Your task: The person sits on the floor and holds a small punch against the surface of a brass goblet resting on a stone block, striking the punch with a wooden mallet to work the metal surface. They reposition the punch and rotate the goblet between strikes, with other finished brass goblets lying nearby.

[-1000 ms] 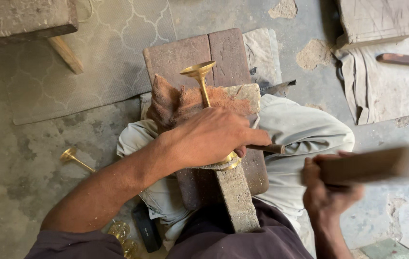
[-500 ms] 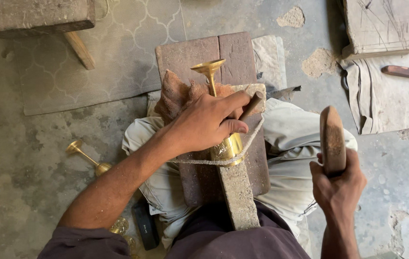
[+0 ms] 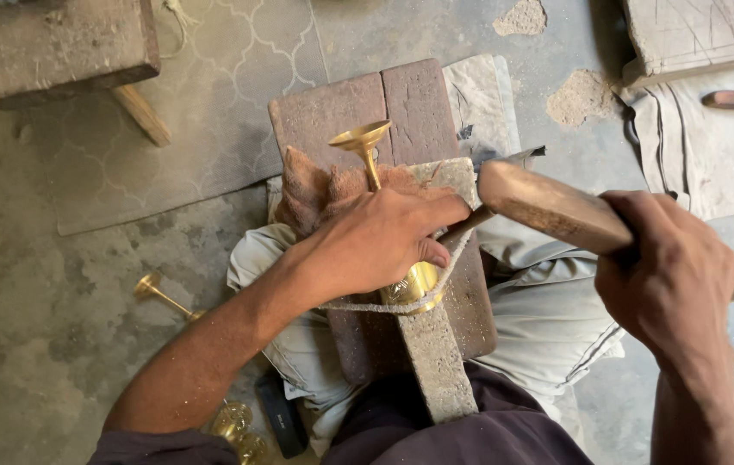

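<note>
The step in hand was judged to be hammering of a brass goblet (image 3: 377,164) laid along a narrow grey stone bar (image 3: 434,344), which rested on a dark wooden block (image 3: 358,112) across the seated person's lap. The left hand (image 3: 384,241) was closed over the goblet's bowl and pressed it down onto the bar; the stem ran out from under the fingers toward the far edge of the block, ending in the flared foot. A brown cloth (image 3: 311,189) lay bunched at the left side of that hand. A loop of pale cord (image 3: 367,306) crossed the bar just below the bowl. The right hand (image 3: 673,284) was wrapped fully around the thick wooden mallet (image 3: 548,207), whose head pointed toward the left hand and lay close to the fingertips and the near part of the bar. The next move, in my judgement, called for a controlled blow landing on the brass clear of the holding fingers, with the piece kept from rolling. Against the frame half a second before, the mallet had swung from upright, well off to the right, to nearly level beside the work; the left hand's grip was unchanged. A second brass goblet (image 3: 160,293) lay on the floor to the left, with further brass pieces (image 3: 238,430) near the person's left elbow.
</note>
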Demonstrator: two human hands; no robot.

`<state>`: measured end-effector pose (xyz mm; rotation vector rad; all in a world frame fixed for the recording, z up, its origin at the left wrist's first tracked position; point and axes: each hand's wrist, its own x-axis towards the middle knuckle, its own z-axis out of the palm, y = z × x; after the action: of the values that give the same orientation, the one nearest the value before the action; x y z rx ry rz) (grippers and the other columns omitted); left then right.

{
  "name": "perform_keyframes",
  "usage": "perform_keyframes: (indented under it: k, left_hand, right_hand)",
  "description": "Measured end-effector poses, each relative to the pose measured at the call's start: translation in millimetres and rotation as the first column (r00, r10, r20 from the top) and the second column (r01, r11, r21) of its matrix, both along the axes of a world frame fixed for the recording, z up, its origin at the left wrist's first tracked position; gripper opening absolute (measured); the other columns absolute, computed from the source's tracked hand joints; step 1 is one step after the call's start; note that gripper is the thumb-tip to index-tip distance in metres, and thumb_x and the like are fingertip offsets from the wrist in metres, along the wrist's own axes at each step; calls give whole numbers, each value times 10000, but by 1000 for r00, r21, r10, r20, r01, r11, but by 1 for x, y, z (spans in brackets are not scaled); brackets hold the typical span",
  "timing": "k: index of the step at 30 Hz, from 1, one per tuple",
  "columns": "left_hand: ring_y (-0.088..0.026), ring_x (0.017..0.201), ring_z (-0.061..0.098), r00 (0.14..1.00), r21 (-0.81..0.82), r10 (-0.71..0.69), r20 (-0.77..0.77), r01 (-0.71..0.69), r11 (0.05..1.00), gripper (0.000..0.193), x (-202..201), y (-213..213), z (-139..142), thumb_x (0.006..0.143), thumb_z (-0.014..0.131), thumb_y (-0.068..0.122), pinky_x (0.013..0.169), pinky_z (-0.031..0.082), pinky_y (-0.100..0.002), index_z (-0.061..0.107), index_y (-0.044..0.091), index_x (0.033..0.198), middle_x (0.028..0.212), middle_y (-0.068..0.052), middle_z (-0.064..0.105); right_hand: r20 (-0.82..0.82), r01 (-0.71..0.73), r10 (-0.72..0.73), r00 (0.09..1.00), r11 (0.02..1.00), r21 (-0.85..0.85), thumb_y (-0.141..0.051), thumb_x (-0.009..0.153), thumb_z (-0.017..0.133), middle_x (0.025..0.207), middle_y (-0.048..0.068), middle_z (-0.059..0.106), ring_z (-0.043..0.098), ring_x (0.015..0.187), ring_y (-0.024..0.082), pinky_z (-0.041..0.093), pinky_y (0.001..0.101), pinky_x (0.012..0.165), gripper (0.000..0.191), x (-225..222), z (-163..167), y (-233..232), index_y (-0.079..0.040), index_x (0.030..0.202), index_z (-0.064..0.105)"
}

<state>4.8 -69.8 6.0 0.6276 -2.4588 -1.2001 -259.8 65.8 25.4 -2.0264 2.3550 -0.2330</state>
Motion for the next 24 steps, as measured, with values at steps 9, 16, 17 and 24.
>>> perform_keyframes:
  k: [9, 16, 17, 24]
  left_hand:
    - [-194, 841, 794, 972, 140, -231, 51, 222, 965, 416, -14, -10, 2, 853, 647, -89, 655, 631, -358, 665, 115, 1216, 891, -108, 671]
    - [-185, 825, 800, 914, 133, -340, 220, 318, 939, 562, -16, -13, 6, 810, 639, -93, 675, 600, -379, 652, 201, 1290, 801, -52, 772]
    - [-196, 815, 795, 908, 117, -340, 244, 321, 940, 588, -16, -12, 5, 807, 641, -89, 664, 596, -384, 645, 216, 1310, 803, -49, 776]
    - [-217, 880, 781, 979, 155, -168, 113, 150, 977, 342, -8, -7, -9, 957, 629, 62, 676, 599, -370, 598, 154, 1286, 841, -83, 735]
  right_hand:
    - [706, 404, -222, 673, 909, -99, -77, 931, 798, 950, 125, 706, 685, 851, 150, 558, 306, 795, 233, 9, -58, 58, 13, 1076, 639]
    - [835, 541, -129, 534, 811, -221, -94, 936, 781, 1018, 84, 696, 683, 943, 141, 572, 288, 835, 331, 38, -80, 73, -9, 1197, 596]
    - [858, 551, -87, 507, 798, -245, -103, 925, 768, 1007, 75, 703, 692, 947, 132, 582, 285, 851, 346, 38, -80, 73, -20, 1208, 586]
    - [386, 341, -275, 881, 933, -115, -45, 951, 803, 959, 150, 717, 708, 838, 198, 559, 319, 723, 319, 5, -64, 64, 60, 1207, 644]
